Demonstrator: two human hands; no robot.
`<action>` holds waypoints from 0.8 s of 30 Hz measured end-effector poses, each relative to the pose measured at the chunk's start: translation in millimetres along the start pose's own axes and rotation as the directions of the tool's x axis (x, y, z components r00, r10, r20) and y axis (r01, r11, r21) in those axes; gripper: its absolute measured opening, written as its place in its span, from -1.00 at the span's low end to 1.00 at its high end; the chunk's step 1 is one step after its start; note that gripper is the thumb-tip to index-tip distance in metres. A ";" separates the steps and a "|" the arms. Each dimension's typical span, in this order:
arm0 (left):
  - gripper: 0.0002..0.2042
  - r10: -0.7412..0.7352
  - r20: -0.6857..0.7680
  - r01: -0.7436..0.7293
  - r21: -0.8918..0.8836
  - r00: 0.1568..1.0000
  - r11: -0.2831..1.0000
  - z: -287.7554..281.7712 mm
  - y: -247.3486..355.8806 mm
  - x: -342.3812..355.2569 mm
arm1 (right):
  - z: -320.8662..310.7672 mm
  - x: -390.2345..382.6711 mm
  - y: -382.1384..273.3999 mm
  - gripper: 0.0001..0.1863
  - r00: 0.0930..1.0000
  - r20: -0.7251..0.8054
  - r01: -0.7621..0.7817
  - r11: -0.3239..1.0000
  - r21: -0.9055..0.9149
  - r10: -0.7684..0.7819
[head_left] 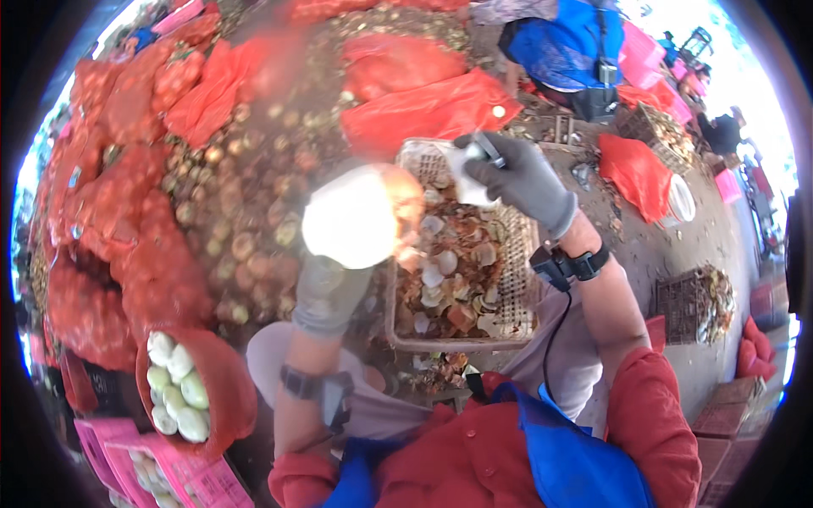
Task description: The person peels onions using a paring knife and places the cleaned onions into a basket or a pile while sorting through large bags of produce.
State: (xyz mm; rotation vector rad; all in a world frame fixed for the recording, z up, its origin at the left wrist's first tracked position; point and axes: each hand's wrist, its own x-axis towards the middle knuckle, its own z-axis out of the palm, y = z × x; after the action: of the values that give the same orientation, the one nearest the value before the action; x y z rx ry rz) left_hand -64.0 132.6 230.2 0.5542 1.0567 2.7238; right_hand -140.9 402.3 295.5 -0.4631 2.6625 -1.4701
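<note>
- Right hand point(521, 178): grip closed round a small dark-handled tool point(489, 151) and a white piece point(472, 184), over the crate's point(449, 345) far edge.
- Tool's long axis slants, far-left to near-right.
- Left hand point(329, 296): beside crate's left edge, fingers lost in white glare point(350, 216); can't tell if grip is loaded.
- Tool and piece lie far-right of left grip, well apart; right hand has them.
- Peels point(461, 292) fill much of crate.
- Red tub point(233, 381) of white onions point(182, 391): nearer left hand.
</note>
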 end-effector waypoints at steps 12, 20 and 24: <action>-0.08 0.040 -0.079 -0.014 0.306 0.996 0.952 27.7 -20.6 17.8 | 31.7 -33.7 -5.5 -0.32 0.903 0.181 0.410 0.908 -0.088 -0.390; -0.09 0.206 0.099 -0.219 0.657 0.974 0.721 11.4 -28.7 22.8 | 28.9 -47.0 -37.2 -0.50 0.955 0.229 0.209 0.976 -0.062 -0.190; -0.15 0.143 0.042 -0.142 0.551 0.989 0.822 4.5 -25.6 14.9 | 37.3 -50.1 -32.2 -0.41 0.939 0.162 0.330 0.926 -0.184 -0.303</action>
State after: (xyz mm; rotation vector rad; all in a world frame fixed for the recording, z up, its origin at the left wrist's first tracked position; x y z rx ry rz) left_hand -75.4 158.4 220.1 0.7336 1.8969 2.5034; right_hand -78.3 370.4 297.8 -1.0141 2.7423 -1.1732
